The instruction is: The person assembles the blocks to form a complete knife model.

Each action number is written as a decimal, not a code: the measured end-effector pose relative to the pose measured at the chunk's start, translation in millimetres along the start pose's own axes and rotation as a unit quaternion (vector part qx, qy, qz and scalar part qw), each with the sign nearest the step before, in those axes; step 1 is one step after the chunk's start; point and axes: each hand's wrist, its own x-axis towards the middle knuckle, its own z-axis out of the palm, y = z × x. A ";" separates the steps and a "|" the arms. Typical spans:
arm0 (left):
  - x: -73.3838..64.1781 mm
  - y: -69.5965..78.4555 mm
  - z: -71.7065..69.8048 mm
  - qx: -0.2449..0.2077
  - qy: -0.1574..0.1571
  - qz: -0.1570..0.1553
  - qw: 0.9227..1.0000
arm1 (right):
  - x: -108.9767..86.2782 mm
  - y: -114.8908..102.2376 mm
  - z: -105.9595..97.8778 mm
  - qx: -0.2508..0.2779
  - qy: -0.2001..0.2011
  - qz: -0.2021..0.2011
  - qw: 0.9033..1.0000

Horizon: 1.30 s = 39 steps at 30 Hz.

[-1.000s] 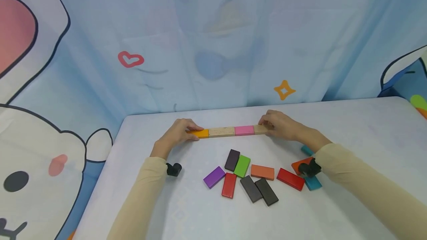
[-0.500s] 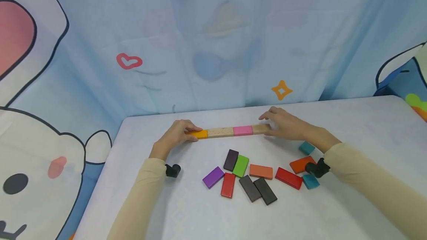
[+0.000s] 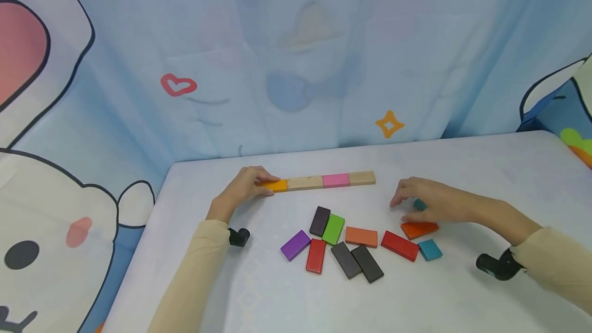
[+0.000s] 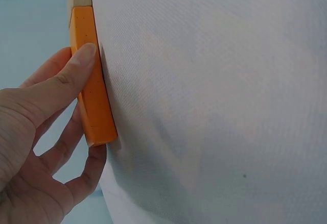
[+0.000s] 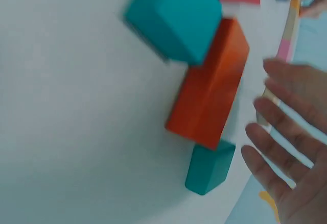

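My left hand [image 3: 242, 189] pinches a yellow-orange wooden block [image 4: 99, 106] between thumb and fingers at the left end of a straight row. In that row follow a plain wood block [image 3: 304, 183], a pink block [image 3: 336, 180] and another plain wood block [image 3: 362, 178], end to end. My right hand [image 3: 439, 200] holds nothing; its fingers are spread in the right wrist view. It hovers by a small teal block [image 5: 209, 168], partly hidden in the head view, and an orange block [image 5: 209, 86]. A second teal block [image 3: 430, 250] lies nearer me.
Loose blocks lie in front of the row: purple [image 3: 296, 245], red [image 3: 316, 256], green [image 3: 334, 229], dark [image 3: 320, 221], orange [image 3: 362, 237], another red block [image 3: 400, 245] and two dark grey blocks [image 3: 346, 260]. A patterned blue curtain [image 3: 296, 66] hangs behind the white table [image 3: 268, 292].
My right hand has let go of the plain wood block at the row's right end and moved right and nearer me, over the teal and orange blocks. My left hand stays on the yellow-orange block.
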 end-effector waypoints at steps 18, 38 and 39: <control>0.2 0.7 0.4 0.001 0.001 -0.006 1.000 | -40.3 3.7 27.3 -0.065 0.010 0.033 0.997; -1.6 -1.8 1.8 0.002 0.013 -0.008 1.000 | -29.3 10.2 -2.7 -0.023 0.051 -0.014 0.998; -1.3 -1.7 2.5 0.003 0.013 -0.008 1.000 | -25.3 10.2 -6.0 -0.026 0.056 -0.016 0.998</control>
